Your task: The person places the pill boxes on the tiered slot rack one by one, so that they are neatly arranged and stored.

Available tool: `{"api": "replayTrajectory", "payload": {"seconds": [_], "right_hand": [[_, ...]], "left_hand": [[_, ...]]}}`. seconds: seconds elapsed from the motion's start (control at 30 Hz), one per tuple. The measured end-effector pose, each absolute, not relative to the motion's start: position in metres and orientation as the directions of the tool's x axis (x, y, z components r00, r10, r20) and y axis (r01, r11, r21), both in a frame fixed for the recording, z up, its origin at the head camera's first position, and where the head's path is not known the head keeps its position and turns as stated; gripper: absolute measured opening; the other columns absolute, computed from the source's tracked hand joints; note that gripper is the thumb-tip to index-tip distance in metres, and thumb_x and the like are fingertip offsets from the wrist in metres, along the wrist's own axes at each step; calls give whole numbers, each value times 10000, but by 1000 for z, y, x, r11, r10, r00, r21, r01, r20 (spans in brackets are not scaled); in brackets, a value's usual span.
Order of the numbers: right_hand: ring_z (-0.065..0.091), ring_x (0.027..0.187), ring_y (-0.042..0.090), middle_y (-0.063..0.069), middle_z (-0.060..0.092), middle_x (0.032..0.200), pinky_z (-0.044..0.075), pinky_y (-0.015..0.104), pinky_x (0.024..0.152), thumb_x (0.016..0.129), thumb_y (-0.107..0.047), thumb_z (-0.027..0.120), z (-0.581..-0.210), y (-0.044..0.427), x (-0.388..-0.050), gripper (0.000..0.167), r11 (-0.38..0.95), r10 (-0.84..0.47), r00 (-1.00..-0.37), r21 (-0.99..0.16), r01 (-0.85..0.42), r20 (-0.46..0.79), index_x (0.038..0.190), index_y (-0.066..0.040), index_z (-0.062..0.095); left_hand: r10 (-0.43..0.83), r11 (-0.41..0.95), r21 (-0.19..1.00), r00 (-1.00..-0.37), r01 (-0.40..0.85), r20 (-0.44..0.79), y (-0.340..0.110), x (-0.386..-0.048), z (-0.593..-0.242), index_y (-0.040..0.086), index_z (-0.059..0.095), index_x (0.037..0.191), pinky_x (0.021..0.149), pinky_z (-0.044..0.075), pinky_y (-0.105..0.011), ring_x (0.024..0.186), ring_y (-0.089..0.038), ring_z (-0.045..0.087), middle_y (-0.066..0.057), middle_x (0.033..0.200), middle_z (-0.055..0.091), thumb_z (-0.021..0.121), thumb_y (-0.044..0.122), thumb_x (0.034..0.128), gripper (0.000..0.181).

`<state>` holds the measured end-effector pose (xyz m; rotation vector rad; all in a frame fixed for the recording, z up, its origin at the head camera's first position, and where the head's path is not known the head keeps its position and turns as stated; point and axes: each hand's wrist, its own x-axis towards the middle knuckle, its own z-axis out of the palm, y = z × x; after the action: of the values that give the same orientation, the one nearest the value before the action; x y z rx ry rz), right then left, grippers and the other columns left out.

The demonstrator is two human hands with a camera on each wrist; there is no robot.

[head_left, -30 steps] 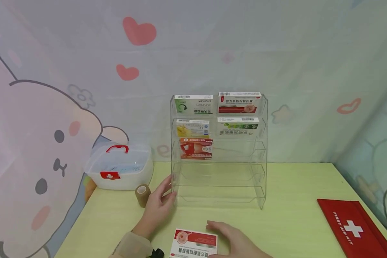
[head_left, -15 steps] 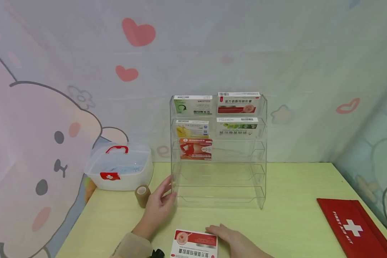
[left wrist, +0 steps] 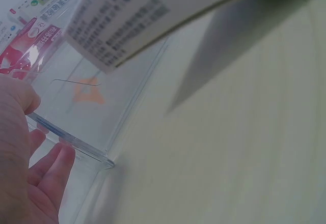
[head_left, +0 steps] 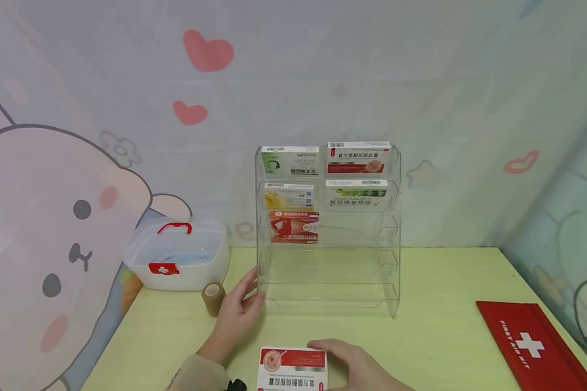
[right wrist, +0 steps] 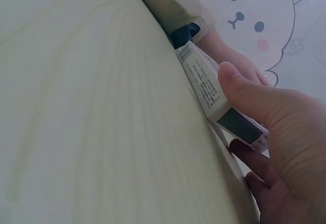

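Observation:
A clear tiered display rack (head_left: 330, 266) stands upright on the table. My left hand (head_left: 238, 315) grips its left side panel low down; in the left wrist view the thumb is on one face and fingers on the other. A white and red medicine box (head_left: 293, 370) is at the front, face up. My right hand (head_left: 359, 366) holds its right end, thumb and fingers at opposite sides in the right wrist view. Upper tiers carry several boxes: a green-white box (head_left: 291, 162), a red-white box (head_left: 358, 159), a yellow-white box (head_left: 289, 198), a green-striped box (head_left: 356, 194) and an orange-red box (head_left: 294, 228).
Beside my left hand stands a brown bandage roll (head_left: 213, 298). A translucent first aid case (head_left: 178, 260) with a red handle sits behind it. At the right lies a red first aid pouch (head_left: 530, 347). A patterned cloth (head_left: 445, 81) hangs behind the table.
My right hand's fingers have drawn closer to the top right corner of the front medicine box. The left hand has stayed on the rack. The whole head view has shifted slightly.

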<state>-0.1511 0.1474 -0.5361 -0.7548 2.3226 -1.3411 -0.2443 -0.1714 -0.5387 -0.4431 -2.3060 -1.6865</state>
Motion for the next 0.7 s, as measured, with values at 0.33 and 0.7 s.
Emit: {"api": "replayTrajectory", "payload": {"seconds": [0.33,0.7], "right_hand": [[728,1174,99,138,661,1516,573,140,1014,1002,-210,821,-538,148,-151,671,162,-612,-791,-979,-127,1,1608,-125,545],[776,1102,96,230,677,1443,650,189,957,980,-125,827,-537,146,-148,590,181,-495,-852,-939,-292,170,1514,-25,596]], "left_hand": [[112,302,871,-922,388,372,-172,-243,-536,92,505,1644,1085,576,-178,1457,-421,628,-177,1659,567,707,4,1040,644],[106,287,876,-922,387,373,-172,-243,-537,87,515,1637,1074,582,-171,1448,-425,633,-201,1643,577,709,-2,1033,641]]}}
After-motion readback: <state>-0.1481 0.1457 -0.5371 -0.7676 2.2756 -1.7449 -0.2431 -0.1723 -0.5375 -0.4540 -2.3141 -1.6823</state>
